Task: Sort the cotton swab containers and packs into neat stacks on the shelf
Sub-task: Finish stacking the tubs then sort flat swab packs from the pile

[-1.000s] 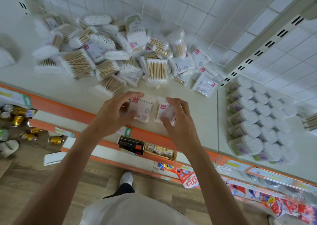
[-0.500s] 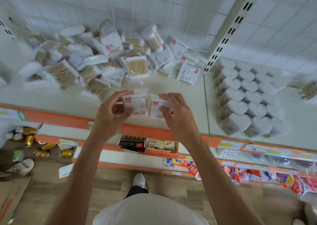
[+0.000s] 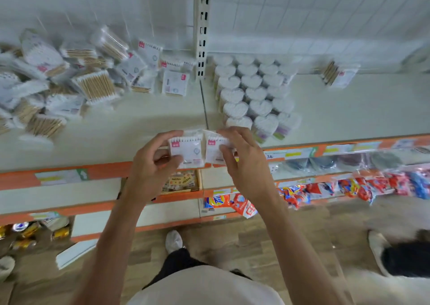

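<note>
One flat swab pack (image 3: 187, 150) is pinched by the left hand (image 3: 151, 165) and another pack (image 3: 213, 148) by the right hand (image 3: 244, 162), side by side over the shelf (image 3: 139, 128) edge, probably to be squared together; beyond, heart-shaped containers (image 3: 251, 90) are ranked neatly at right; a loose pile (image 3: 69, 81) is left unsorted.

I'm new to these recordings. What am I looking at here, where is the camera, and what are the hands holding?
There is no machine: a person wears one camera on the head, looking down at their own arms. The left hand pinches one small white cotton swab pack; the right hand holds a second pack beside it, at the front edge of the shelf. A loose pile of swab packs lies to the left, neat rows of heart-shaped containers to the right.
</note>
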`<move>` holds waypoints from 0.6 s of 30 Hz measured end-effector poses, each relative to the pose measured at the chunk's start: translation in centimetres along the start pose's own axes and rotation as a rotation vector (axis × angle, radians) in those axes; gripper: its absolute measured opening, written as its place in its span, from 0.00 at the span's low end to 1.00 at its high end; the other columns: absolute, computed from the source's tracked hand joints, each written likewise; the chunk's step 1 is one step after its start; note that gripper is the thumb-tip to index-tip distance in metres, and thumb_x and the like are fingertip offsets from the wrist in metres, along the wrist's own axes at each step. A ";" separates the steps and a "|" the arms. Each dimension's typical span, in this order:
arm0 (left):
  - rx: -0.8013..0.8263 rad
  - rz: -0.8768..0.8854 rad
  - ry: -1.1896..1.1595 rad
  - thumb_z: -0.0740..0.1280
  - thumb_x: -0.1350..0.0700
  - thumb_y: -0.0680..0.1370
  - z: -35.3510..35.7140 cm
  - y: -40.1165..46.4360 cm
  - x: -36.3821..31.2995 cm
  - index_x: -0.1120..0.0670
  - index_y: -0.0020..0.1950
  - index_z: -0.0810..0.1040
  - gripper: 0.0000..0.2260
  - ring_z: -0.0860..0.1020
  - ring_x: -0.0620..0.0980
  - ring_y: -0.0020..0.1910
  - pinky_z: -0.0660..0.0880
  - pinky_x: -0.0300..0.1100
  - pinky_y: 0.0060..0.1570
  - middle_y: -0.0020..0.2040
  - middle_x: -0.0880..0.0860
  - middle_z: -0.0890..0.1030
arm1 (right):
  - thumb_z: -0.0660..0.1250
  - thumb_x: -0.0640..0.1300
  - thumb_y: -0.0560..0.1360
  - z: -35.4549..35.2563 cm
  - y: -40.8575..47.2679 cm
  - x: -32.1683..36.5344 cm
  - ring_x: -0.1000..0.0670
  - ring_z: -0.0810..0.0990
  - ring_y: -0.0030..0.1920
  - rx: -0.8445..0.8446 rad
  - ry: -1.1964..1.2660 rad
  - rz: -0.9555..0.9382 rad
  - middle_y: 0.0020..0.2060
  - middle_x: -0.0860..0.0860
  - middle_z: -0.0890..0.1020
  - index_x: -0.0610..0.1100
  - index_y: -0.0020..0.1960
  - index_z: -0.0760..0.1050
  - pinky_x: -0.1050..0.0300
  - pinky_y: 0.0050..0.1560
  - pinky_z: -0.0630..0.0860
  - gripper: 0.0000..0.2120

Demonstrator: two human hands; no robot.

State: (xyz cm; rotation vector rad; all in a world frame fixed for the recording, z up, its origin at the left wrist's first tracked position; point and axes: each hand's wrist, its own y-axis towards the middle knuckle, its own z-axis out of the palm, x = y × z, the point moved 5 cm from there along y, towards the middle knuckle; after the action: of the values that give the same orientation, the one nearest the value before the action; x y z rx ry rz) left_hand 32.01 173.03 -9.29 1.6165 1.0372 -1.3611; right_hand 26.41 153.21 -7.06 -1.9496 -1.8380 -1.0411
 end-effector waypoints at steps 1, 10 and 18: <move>0.011 -0.001 -0.006 0.69 0.69 0.77 1.3 -0.3 -0.2 0.50 0.64 0.77 0.20 0.83 0.41 0.55 0.82 0.40 0.49 0.54 0.38 0.83 | 0.64 0.38 0.81 -1.0 -0.7 -0.8 0.53 0.77 0.51 -0.011 -0.002 0.011 0.63 0.50 0.74 0.47 0.68 0.75 0.56 0.51 0.76 0.17; 0.010 -0.042 -0.021 0.70 0.68 0.77 11.8 -4.9 0.5 0.44 0.64 0.77 0.23 0.82 0.44 0.59 0.80 0.48 0.57 0.58 0.40 0.83 | 0.63 0.37 0.80 -7.1 -7.8 -7.3 0.54 0.78 0.51 -0.016 0.042 0.068 0.62 0.51 0.75 0.47 0.69 0.75 0.49 0.51 0.78 0.19; 0.034 -0.115 0.032 0.71 0.65 0.77 18.6 -6.0 2.0 0.45 0.65 0.77 0.21 0.82 0.43 0.57 0.81 0.48 0.55 0.58 0.40 0.81 | 0.65 0.36 0.80 -9.6 -10.6 -12.7 0.54 0.80 0.51 0.008 0.073 0.206 0.60 0.54 0.76 0.48 0.66 0.77 0.54 0.50 0.78 0.17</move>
State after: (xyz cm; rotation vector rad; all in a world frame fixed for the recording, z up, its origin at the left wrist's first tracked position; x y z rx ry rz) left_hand 19.89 158.37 -14.11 1.6298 1.1470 -1.4404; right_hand 14.12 139.22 -11.50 -2.0176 -1.5618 -1.0237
